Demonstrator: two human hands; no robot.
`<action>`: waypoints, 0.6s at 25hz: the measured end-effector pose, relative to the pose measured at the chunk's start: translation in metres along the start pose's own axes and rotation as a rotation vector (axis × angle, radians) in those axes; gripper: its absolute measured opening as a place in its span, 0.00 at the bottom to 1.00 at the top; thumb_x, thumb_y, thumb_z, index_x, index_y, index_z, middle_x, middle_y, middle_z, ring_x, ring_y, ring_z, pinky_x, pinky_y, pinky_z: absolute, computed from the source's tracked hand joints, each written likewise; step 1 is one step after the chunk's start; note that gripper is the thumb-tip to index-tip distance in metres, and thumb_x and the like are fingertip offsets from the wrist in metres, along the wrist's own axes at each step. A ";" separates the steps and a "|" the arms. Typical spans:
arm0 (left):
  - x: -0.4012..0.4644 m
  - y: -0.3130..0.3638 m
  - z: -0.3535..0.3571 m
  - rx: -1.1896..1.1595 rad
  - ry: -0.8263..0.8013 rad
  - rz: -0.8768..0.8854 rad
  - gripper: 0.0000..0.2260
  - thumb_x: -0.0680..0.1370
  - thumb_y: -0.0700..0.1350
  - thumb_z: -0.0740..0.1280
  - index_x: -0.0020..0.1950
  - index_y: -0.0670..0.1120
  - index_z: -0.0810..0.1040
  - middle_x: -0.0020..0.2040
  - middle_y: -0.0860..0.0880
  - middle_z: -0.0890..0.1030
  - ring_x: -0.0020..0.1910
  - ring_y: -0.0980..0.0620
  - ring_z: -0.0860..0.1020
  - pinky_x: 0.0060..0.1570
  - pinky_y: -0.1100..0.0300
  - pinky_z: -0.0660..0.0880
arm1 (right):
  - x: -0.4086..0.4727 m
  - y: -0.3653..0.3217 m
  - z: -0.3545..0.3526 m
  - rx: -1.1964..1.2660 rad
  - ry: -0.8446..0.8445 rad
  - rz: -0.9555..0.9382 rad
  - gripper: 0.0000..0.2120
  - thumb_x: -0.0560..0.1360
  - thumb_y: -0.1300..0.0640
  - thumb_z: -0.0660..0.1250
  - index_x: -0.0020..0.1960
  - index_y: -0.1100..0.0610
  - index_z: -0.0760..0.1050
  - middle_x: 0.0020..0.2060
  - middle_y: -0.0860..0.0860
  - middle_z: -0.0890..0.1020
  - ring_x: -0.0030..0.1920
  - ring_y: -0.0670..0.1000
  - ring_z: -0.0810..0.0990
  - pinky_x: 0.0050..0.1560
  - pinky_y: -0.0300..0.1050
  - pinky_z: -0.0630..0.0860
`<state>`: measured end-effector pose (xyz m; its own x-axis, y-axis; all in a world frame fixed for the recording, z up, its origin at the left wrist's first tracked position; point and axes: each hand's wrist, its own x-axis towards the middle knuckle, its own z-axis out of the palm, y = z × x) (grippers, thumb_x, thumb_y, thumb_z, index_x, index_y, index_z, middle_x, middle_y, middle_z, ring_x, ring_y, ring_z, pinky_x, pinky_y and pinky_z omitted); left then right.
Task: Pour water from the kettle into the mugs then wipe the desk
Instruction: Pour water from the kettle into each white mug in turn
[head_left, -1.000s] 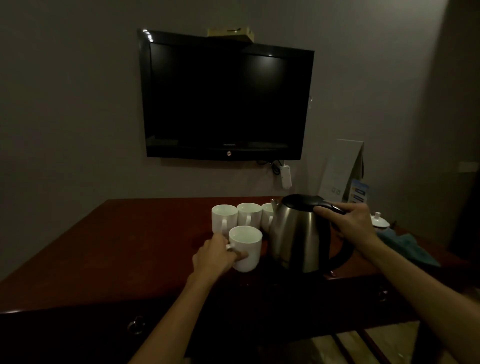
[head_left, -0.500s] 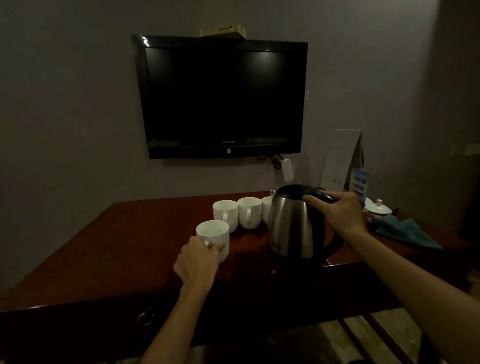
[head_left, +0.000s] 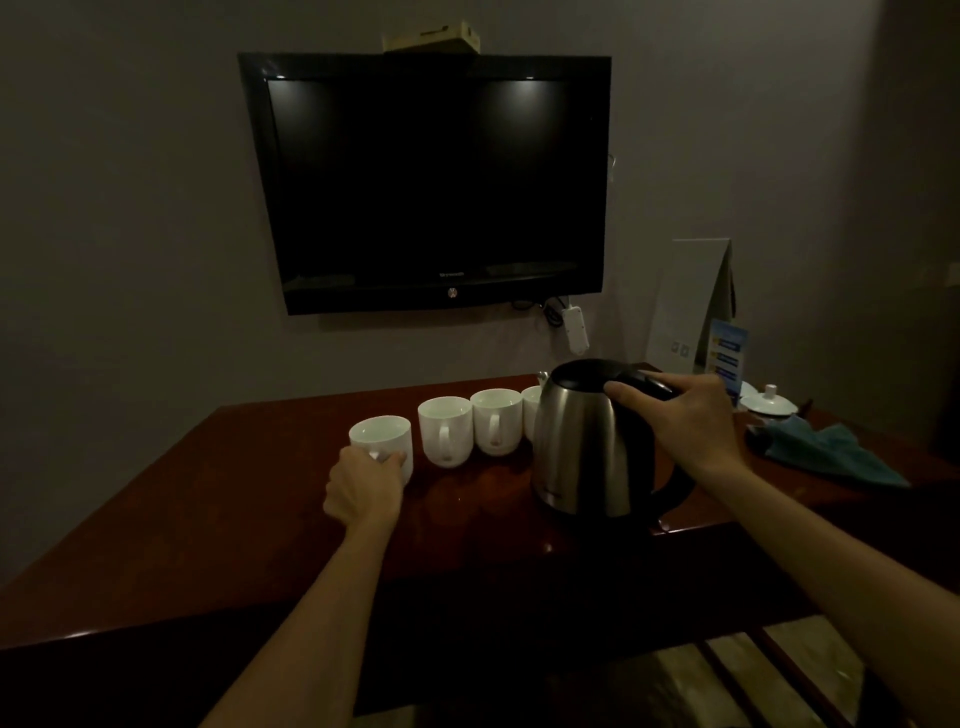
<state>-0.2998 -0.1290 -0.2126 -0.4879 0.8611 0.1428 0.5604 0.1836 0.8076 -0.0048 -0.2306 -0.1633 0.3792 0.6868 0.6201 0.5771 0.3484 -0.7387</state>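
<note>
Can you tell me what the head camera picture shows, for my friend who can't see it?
A person's left hand holds a white mug at the end of a row of mugs on a dark wooden desk, while the right hand grips the handle of a steel kettle. A teal cloth lies to the right, below a wall TV.

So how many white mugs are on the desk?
4. They stand in a row: the leftmost mug in the left hand, two free, and one half hidden behind the kettle. More could hide there.
</note>
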 end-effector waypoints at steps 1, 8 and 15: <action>0.004 0.003 0.003 -0.004 0.007 -0.017 0.26 0.75 0.52 0.74 0.68 0.39 0.73 0.63 0.39 0.79 0.61 0.40 0.78 0.54 0.47 0.74 | 0.000 0.001 0.000 0.006 0.002 -0.005 0.14 0.70 0.49 0.76 0.52 0.54 0.84 0.41 0.46 0.85 0.44 0.44 0.83 0.46 0.42 0.80; 0.020 0.017 0.022 -0.057 0.026 -0.072 0.28 0.75 0.50 0.74 0.69 0.39 0.72 0.65 0.37 0.77 0.64 0.38 0.76 0.58 0.44 0.73 | 0.002 0.006 0.001 0.022 0.016 -0.024 0.11 0.70 0.48 0.76 0.50 0.51 0.84 0.39 0.42 0.84 0.41 0.36 0.81 0.42 0.33 0.75; 0.032 0.020 0.030 0.018 -0.035 -0.073 0.31 0.74 0.53 0.74 0.70 0.37 0.71 0.65 0.35 0.76 0.64 0.35 0.75 0.58 0.42 0.73 | 0.004 0.009 0.001 -0.029 0.013 -0.027 0.15 0.71 0.44 0.75 0.52 0.52 0.85 0.41 0.45 0.86 0.42 0.41 0.84 0.43 0.40 0.81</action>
<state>-0.2846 -0.0834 -0.2087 -0.5041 0.8613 0.0635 0.5365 0.2547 0.8045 0.0006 -0.2242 -0.1679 0.3727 0.6687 0.6434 0.6077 0.3481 -0.7138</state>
